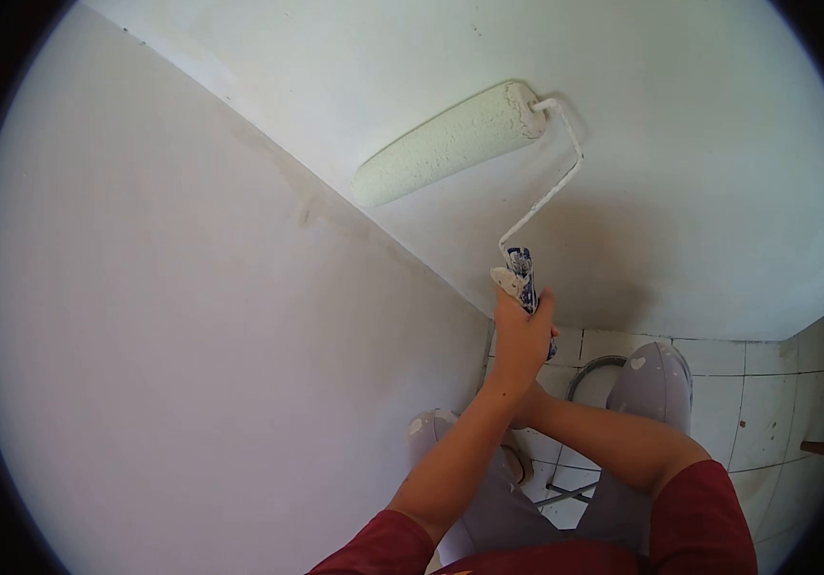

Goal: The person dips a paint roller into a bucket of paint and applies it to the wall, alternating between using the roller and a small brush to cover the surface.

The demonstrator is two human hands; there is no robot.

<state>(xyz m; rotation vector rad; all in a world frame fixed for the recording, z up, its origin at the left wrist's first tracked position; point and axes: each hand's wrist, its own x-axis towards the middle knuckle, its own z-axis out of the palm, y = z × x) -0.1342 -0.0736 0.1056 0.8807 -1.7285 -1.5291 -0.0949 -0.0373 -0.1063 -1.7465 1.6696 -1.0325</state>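
Note:
A paint roller (450,144) with a thick, pale, paint-covered sleeve lies against the white wall, tilted up to the right. Its white-coated wire frame bends down to a blue, paint-smeared handle. My left hand (524,331) is closed round that handle, just below the frame. Behind my left wrist is my right hand (525,412), mostly covered by the left forearm; its fingers are hidden, and whether it touches the handle cannot be made out.
A greyish wall (182,316) fills the left and meets the white wall (719,192) in a corner. Below are floor tiles (719,402), a round rim (589,369) by my knee, crossed metal bars (570,494) between my legs and a brown object (822,448) at right.

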